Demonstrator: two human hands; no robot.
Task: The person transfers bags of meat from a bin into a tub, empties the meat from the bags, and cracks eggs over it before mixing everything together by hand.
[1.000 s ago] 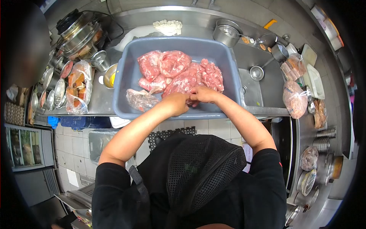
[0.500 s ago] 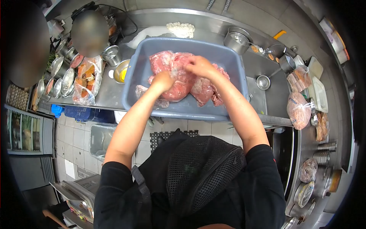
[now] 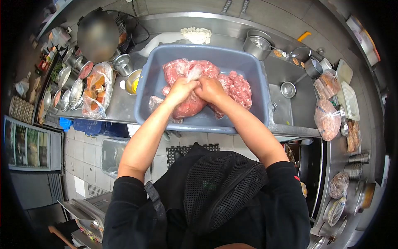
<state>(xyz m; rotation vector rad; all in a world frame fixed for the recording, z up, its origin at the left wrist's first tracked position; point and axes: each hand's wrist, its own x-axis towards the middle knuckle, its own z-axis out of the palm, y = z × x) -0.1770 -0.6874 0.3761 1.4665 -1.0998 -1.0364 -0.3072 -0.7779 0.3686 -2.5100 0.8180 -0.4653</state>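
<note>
A large blue-grey plastic tub (image 3: 244, 62) on the steel counter holds raw pink meat. My left hand (image 3: 182, 90) is closed on the gathered clear top of a plastic bag of meat (image 3: 191, 107). Right beside it, my right hand (image 3: 210, 89) is closed on the same bag, its knuckles almost meeting the left hand. A twist of clear plastic stands up between the hands. More raw meat (image 3: 239, 91) lies in the tub to the right. Crumpled clear plastic (image 3: 155, 103) rests near the tub's left wall.
Left of the tub are a metal bowl with yellow contents (image 3: 133, 83) and a bag of orange-brown pieces (image 3: 98, 93). A steel sink (image 3: 284, 110) with a ladle (image 3: 287, 89) adjoins on the right. A pot (image 3: 258, 47) stands behind. Another person is at the upper left.
My right hand has come down and left to meet the left hand at the bag's top. The plastic is now bunched between them. The view has shifted slightly.
</note>
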